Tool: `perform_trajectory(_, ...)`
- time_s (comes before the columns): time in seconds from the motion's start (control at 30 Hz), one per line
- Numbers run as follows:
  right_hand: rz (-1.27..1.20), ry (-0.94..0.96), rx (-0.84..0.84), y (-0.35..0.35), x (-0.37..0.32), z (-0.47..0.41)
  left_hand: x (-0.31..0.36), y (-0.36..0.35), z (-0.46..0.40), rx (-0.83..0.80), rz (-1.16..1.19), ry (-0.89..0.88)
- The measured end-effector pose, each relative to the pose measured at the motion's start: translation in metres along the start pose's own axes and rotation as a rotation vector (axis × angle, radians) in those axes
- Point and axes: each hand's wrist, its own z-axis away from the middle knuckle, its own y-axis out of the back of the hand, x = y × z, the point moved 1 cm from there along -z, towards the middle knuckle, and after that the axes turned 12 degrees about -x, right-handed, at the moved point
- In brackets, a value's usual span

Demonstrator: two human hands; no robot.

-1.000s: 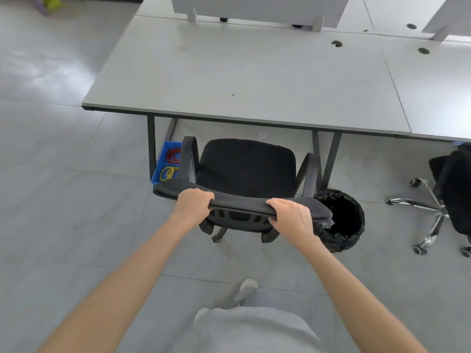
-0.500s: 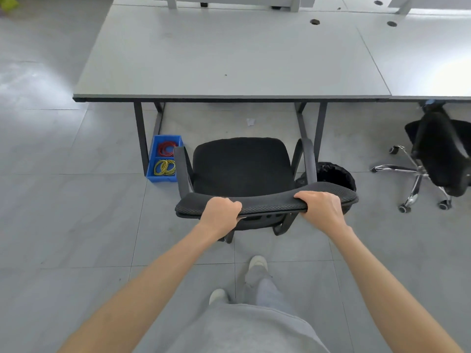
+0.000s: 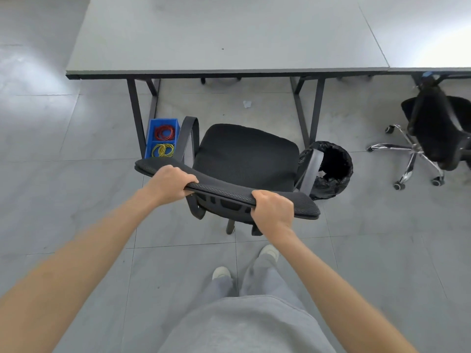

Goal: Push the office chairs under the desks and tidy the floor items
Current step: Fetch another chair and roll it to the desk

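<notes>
Grey desk (image 3: 224, 34) stood ahead; black office chair (image 3: 246, 155) short of it, seat not under; left hand (image 3: 170, 184) and right hand (image 3: 274, 211) curled tight over backrest top; black-lined bin (image 3: 331, 169) touched armrest; blue tray (image 3: 161, 138) by desk leg

**Bare arms, grey clothes, pale shoes**

The person's forearms are bare to the frame's edge, no sleeves, watch or rings visible on the left hand (image 3: 170, 184) or right hand (image 3: 274, 209). Light grey top (image 3: 244, 324), matching grey trousers (image 3: 265, 276), off-white shoes (image 3: 269, 252).
</notes>
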Motion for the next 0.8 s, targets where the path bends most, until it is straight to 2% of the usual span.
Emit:
perform_trajectory(0.2, 0.043, 0.113, 0.078, 0.012, 0.034, -0.005, 0.031, -0.001, 0.000, 0.030, -0.024, 0.006)
perform_trajectory(0.5, 0.100, 0.149, -0.022, 0.043, 0.132, -0.023, 0.132, -0.004, -0.026, -0.074, -0.162, 0.070)
perform_trajectory(0.67, 0.082, 0.195, 0.058, 0.031, 0.131, -0.019, 0.122, -0.012, -0.019, -0.077, -0.115, 0.049)
perform_trajectory(0.8, 0.080, 0.236, 0.082, 0.027, 0.123, -0.031, 0.093, -0.009, -0.027, -0.006, -0.222, -0.005)
